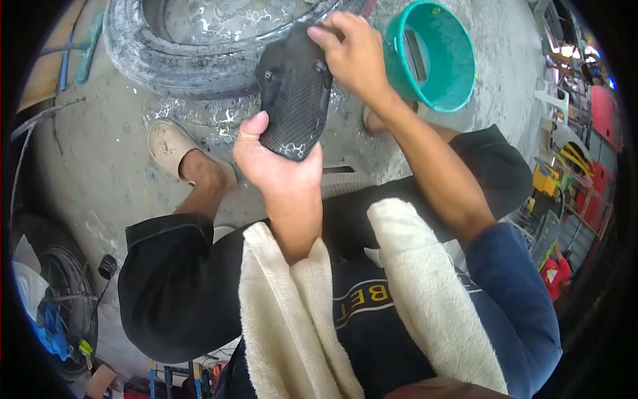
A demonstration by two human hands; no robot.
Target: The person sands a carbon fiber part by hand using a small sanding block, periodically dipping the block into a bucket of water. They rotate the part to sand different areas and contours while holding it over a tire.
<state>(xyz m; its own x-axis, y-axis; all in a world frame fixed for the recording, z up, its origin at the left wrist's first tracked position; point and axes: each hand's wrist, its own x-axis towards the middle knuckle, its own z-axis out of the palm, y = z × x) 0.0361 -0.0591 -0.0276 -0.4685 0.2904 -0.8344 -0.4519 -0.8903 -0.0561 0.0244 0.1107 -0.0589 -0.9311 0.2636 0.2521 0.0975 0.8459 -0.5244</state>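
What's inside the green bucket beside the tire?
A narrow grey strip shows inside the green bucket, toward the side nearest the right hand. I can't tell what it is. The bucket's rim on that side hides part of the bottom.

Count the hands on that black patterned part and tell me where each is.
2. The left hand cradles the lower end of the black part; the right hand is at its upper right edge. Neither is hidden, though some fingers are.
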